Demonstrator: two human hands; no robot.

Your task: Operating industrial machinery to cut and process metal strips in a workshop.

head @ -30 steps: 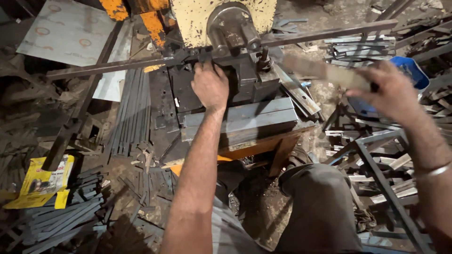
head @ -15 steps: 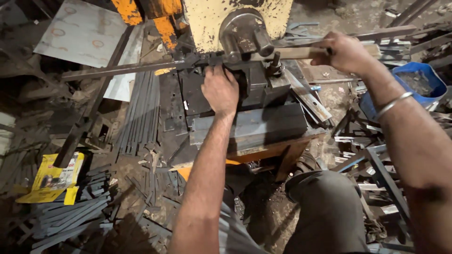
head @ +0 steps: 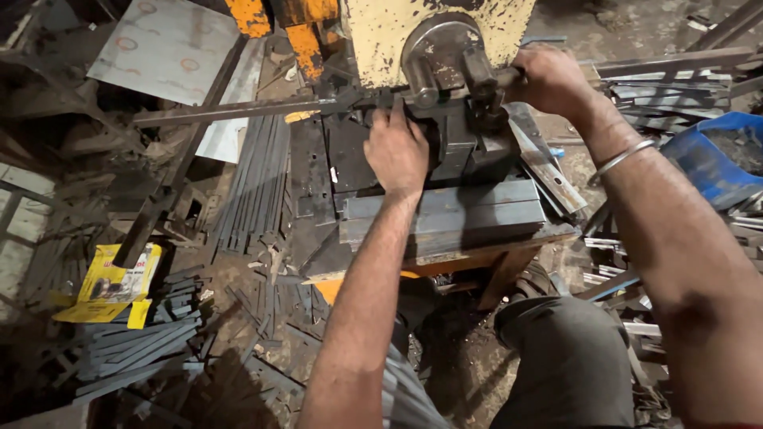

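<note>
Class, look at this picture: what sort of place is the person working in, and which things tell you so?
Most likely a small metal-fabrication workshop. A worn yellow press machine stands over the bench, cut steel strips lie in heaps on the dirty floor, and the left hand and right hand work a long steel bar.

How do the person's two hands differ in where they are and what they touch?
The left hand lies in front of the machine, fingers reaching to the long metal bar; the right hand grips a bar at the machine's right side. The right wrist wears a metal bangle; the left wrist is bare. Both hands are bare.
</note>
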